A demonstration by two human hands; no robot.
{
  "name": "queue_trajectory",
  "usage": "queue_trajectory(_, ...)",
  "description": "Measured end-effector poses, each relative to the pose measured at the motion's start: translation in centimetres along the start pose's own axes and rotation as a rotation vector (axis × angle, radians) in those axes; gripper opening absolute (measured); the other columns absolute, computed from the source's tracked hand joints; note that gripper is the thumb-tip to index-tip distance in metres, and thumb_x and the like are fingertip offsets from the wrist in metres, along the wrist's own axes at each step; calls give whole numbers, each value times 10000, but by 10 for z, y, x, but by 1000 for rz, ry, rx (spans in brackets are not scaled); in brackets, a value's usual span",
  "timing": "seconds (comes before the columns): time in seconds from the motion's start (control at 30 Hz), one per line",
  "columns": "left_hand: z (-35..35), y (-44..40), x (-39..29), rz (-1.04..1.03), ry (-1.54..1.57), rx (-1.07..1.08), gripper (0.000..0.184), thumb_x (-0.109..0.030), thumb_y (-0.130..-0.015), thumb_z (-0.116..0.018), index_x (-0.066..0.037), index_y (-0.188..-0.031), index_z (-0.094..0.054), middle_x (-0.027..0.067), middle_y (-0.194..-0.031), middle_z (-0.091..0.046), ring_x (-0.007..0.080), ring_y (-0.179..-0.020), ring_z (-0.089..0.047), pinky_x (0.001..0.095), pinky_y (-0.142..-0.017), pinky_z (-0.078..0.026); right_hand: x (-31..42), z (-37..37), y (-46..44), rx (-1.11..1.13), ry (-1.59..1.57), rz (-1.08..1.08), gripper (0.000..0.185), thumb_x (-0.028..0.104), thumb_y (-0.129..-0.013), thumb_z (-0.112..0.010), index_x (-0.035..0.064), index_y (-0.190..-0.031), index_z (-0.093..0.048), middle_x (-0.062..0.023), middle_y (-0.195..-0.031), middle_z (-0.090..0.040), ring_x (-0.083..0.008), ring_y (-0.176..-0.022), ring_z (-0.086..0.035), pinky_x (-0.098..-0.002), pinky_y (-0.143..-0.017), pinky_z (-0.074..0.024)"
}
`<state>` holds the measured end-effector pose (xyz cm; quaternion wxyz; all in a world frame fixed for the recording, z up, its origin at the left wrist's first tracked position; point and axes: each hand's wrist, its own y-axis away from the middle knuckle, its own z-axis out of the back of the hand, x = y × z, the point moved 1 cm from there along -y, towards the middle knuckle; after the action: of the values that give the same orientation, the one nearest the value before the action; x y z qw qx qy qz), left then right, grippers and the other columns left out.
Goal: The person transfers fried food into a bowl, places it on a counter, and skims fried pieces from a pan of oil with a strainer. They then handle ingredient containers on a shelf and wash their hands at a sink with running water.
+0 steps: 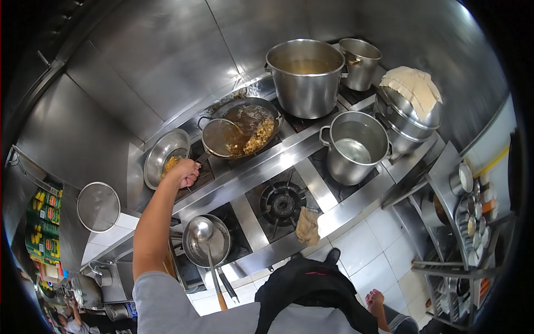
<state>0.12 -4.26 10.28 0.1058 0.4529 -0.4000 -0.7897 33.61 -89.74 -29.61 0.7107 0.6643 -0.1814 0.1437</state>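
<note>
My left hand [187,173] is closed around the handle of a round mesh strainer [218,137], beside the right edge of a metal bowl [153,161]. The strainer sits over the left part of a dark wok [266,106] with oil in it. Browned, chopped food [260,137] is heaped along the wok's right side. Some similar food [171,163] lies in the bowl, partly hidden by my hand. My right hand [375,299] hangs low by my side, fingers loosely curled, with nothing visible in it.
A large stockpot [305,86], a smaller pot [360,71], a pot of water [352,149] and a cloth-topped steamer [406,111] stand rightward on the stove. Nearer are a ladle [201,229] over a pan [192,251] and a rag [307,227] beside a burner [281,201].
</note>
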Motion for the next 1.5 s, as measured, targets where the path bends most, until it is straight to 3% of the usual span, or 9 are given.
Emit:
queue_trajectory(0.4,-92,25,-30,89,306,224,84,-64,-916,-392,-146,-934,-381,-65,-566,-370,42,-400,-262,208,-349,-199,91,-48,-8,61,6,90,183,145,-950,-417,115,-1099,-521,-16,-794,-569,-154,-641,-544,-280,-561,-478)
queue_trajectory(0.7,-154,-3,-40,73,462,278,100,-52,-899,-431,-100,-812,-432,-79,-523,-358,23,-372,-260,187,-336,-202,80,-39,-24,65,-12,39,166,139,-941,-394,146,-852,-533,-5,-693,-512,-150,-564,-489,-273,-496,-439)
queue_trajectory(0.77,-166,-13,-44,69,573,289,221,-18,-817,-399,-140,-635,-372,-55,-514,-359,38,-372,-272,200,-331,-232,76,-28,-29,102,-70,-21,116,59,-933,-434,90,-1003,-520,-62,-794,-525,-196,-631,-516,-334,-533,-463)
queue_trajectory(0.9,-187,-23,-48,72,719,348,194,-35,-835,-385,-120,-661,-399,-49,-531,-399,29,-378,-335,175,-334,-313,71,-22,-26,-51,-130,-80,217,73,-953,-420,71,-1141,-527,-94,-892,-580,-231,-640,-521,-380,-542,-457)
queue_trajectory(1.07,-211,-35,-59,87,780,176,203,-24,-834,-383,-102,-651,-429,-18,-547,-427,62,-417,-410,177,-363,-367,60,-9,-55,-21,-30,-15,226,80,-949,-413,75,-1147,-521,-85,-888,-577,-217,-642,-516,-363,-556,-460)
queue_trajectory(1.17,-195,-81,-43,85,813,312,182,-26,-835,-396,-89,-671,-443,10,-558,-432,83,-432,-413,202,-369,-360,47,6,-107,70,-28,46,198,63,-931,-393,93,-1091,-506,-59,-844,-531,-186,-610,-481,-320,-537,-435)
queue_trajectory(1.27,-191,-87,-39,-68,538,68,179,-48,-845,-394,-87,-677,-443,30,-551,-424,107,-420,-392,241,-365,-327,62,-7,-87,94,-13,86,188,45,-917,-390,104,-1054,-504,-49,-816,-518,-176,-598,-475,-305,-531,-431)
queue_trajectory(1.43,-171,-111,-8,-152,177,-18,165,-83,-869,-377,-73,-719,-446,34,-567,-435,122,-436,-398,283,-382,-313,65,-8,-69,57,5,106,175,56,-912,-401,116,-1028,-518,-43,-803,-532,-178,-611,-501,-309,-562,-457)
queue_trajectory(1.5,-167,-108,0,-165,151,-69,127,-113,-891,-425,-90,-770,-457,31,-599,-458,121,-461,-410,286,-399,-314,58,20,-82,211,-133,64,195,88,-967,-533,-15,-1126,-577,-177,-1030,-628,-260,-922,-624,-387,-838,-545)
